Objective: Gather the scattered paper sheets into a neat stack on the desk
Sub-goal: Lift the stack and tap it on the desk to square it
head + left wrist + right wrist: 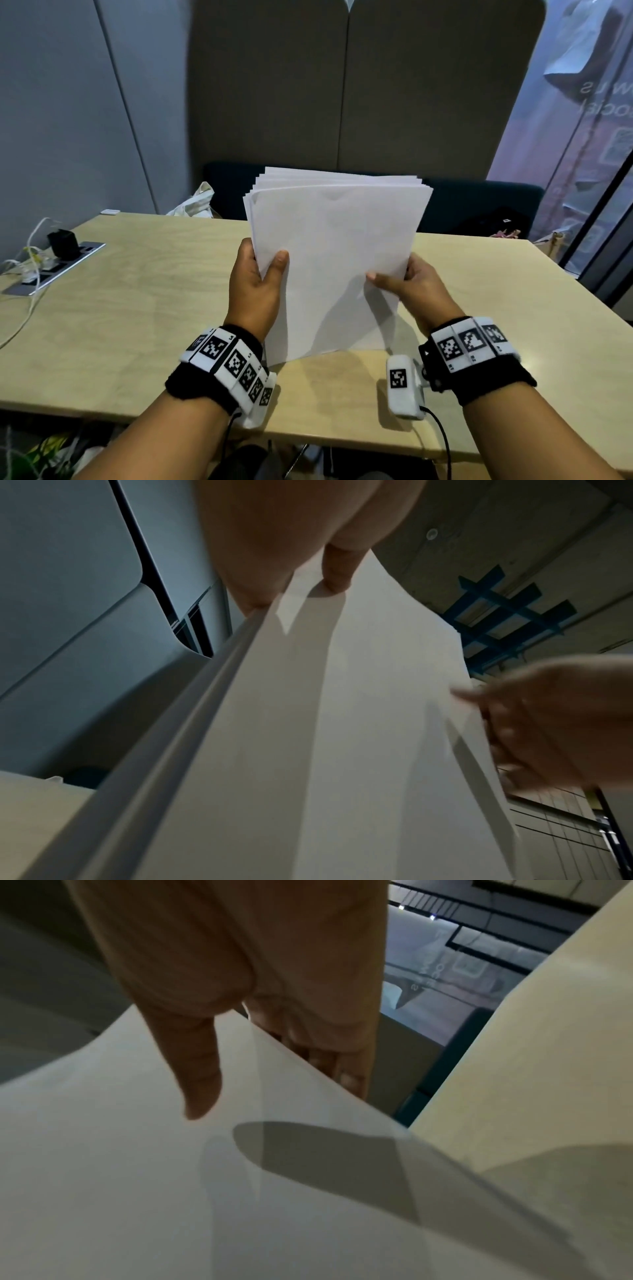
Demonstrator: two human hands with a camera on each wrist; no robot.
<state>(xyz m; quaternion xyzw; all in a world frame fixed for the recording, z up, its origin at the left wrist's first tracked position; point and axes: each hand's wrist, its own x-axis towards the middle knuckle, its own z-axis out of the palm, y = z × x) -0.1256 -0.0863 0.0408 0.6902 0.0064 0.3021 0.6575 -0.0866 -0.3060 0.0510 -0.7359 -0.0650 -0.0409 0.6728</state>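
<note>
Between the two hands, one stack of sheets stands near upright over the desk, its bottom edge low by the wrists, at or just above the desk; contact unclear. Sheet count unreadable: top edges fan out in roughly ten offset layers. Left hand grips the stack's left edge, thumb curled across the front sheet, fingers hidden behind. Right hand pinches the right edge, thumb on the front, fingers behind. Most of the stack rises above both grips; a shorter part hangs below.

Head view alone shows the fanned top, both wristbands, one socket strip with cables far left of the left grip, and one cloth bag beyond the desk.

Left wrist view shows the stack's layered side edge and thumb; right hand there is blurred. Right wrist view shows the fingers curled behind the sheets.
</note>
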